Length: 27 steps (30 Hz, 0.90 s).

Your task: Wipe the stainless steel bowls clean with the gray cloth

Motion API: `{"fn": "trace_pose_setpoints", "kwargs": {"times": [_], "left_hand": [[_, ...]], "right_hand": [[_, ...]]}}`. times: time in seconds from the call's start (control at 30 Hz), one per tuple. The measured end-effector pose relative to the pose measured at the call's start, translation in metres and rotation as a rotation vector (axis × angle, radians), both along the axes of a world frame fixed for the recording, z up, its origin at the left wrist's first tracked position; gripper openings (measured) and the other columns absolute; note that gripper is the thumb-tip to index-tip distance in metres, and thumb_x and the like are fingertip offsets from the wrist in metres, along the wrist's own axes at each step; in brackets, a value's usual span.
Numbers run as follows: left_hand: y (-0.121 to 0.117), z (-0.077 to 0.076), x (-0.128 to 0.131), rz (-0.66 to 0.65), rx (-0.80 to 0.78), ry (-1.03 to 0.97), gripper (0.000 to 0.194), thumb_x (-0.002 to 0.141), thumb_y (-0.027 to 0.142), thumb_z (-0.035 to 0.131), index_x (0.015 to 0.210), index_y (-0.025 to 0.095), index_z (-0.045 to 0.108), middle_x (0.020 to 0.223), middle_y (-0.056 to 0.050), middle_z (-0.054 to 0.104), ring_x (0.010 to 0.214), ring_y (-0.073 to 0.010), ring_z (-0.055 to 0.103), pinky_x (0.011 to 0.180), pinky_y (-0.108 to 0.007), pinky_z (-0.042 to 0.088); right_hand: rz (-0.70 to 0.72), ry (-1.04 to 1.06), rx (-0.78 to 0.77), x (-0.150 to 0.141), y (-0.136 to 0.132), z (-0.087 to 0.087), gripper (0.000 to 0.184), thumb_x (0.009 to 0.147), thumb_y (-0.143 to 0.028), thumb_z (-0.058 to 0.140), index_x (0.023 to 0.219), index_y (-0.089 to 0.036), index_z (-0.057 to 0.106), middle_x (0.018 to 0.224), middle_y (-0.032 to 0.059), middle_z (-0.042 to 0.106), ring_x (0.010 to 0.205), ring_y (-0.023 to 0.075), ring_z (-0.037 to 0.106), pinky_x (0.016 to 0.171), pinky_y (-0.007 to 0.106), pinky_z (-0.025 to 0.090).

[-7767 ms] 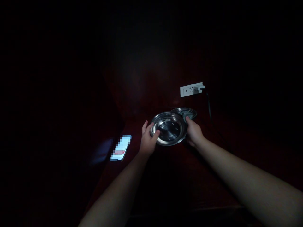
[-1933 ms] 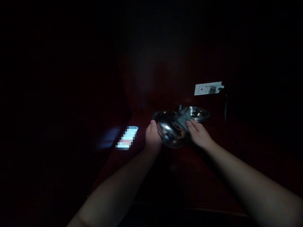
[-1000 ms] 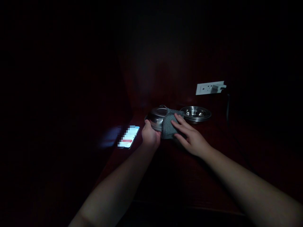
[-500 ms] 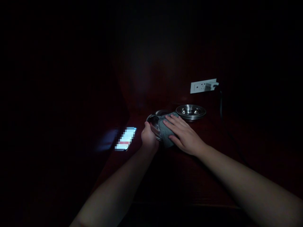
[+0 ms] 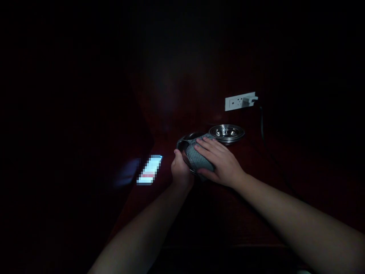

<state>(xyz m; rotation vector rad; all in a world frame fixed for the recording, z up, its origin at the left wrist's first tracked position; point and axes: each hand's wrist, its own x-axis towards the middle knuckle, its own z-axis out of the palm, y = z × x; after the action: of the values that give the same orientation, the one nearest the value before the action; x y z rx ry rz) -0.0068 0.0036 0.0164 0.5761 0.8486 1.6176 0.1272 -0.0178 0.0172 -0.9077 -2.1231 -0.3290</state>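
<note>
My left hand (image 5: 180, 171) grips the near left rim of a steel plate (image 5: 185, 142) tilted above a dark red wooden table (image 5: 216, 217). A grey knitted cloth (image 5: 197, 158) lies over the plate's surface. On the cloth rests my right hand (image 5: 218, 161), fingers stretched flat and pressing it against the plate. Most of the plate is hidden under the cloth and the hand.
A stack of steel plates (image 5: 227, 133) sits just behind my right hand. A white wall socket (image 5: 239, 101) with a plug and a dark cable (image 5: 261, 125) is behind it. A lit phone (image 5: 148, 170) lies to the left. The surroundings are very dark.
Since the earliest frame the plate has been turned over and the cloth laid on it. In the last second my right hand slid with the cloth across the plate toward me.
</note>
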Motion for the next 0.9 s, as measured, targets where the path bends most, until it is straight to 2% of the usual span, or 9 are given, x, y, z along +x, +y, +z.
{"fn": "trace_pose_setpoints", "kwargs": {"times": [0.33,0.5,0.63,0.77,0.9], "left_hand": [[-0.010,-0.003,0.003,-0.082,0.053,0.053,0.051,0.080,0.056,0.043,0.097,0.013,0.066,0.101,-0.010,0.068,0.094,-0.0213,0.064,0.082,-0.032,0.050],[-0.011,-0.005,-0.001,-0.065,0.079,0.156,0.055,0.077,0.060,0.044,0.097,0.014,0.066,0.102,-0.010,0.067,0.097,-0.0227,0.062,0.085,-0.033,0.048],[-0.013,-0.005,-0.004,-0.087,0.113,0.163,0.055,0.077,0.062,0.043,0.099,0.016,0.066,0.106,-0.009,0.067,0.101,-0.0227,0.061,0.088,-0.032,0.046],[-0.016,-0.003,-0.003,-0.204,0.064,0.135,0.056,0.078,0.061,0.042,0.103,0.016,0.065,0.107,-0.009,0.067,0.103,-0.0224,0.060,0.091,-0.032,0.045],[-0.019,0.000,-0.002,-0.374,0.157,0.090,0.051,0.086,0.051,0.035,0.113,0.015,0.058,0.115,-0.008,0.063,0.110,-0.0197,0.057,0.096,-0.032,0.041]], "right_hand": [[-0.043,0.042,0.041,-0.005,-0.003,-0.001,0.068,0.077,-0.045,0.057,0.137,-0.020,0.036,0.142,0.0086,0.037,0.131,0.0282,0.030,0.107,0.049,0.026],[0.007,0.040,0.012,-0.009,-0.003,-0.001,0.072,0.078,-0.042,0.056,0.141,-0.020,0.028,0.146,0.0096,0.028,0.134,0.0278,0.023,0.107,0.050,0.026],[0.018,0.040,0.002,-0.012,-0.005,-0.001,0.075,0.079,-0.038,0.057,0.143,-0.019,0.023,0.149,0.0096,0.021,0.137,0.0283,0.015,0.108,0.050,0.024],[0.009,0.044,0.012,-0.014,-0.005,-0.001,0.072,0.080,-0.030,0.056,0.143,-0.020,0.022,0.150,0.0095,0.015,0.137,0.0299,0.008,0.106,0.054,0.024],[-0.005,0.024,0.054,-0.013,-0.004,-0.001,0.064,0.082,-0.027,0.052,0.141,-0.018,0.028,0.149,0.0112,0.019,0.137,0.0302,0.006,0.106,0.054,0.025]]}}
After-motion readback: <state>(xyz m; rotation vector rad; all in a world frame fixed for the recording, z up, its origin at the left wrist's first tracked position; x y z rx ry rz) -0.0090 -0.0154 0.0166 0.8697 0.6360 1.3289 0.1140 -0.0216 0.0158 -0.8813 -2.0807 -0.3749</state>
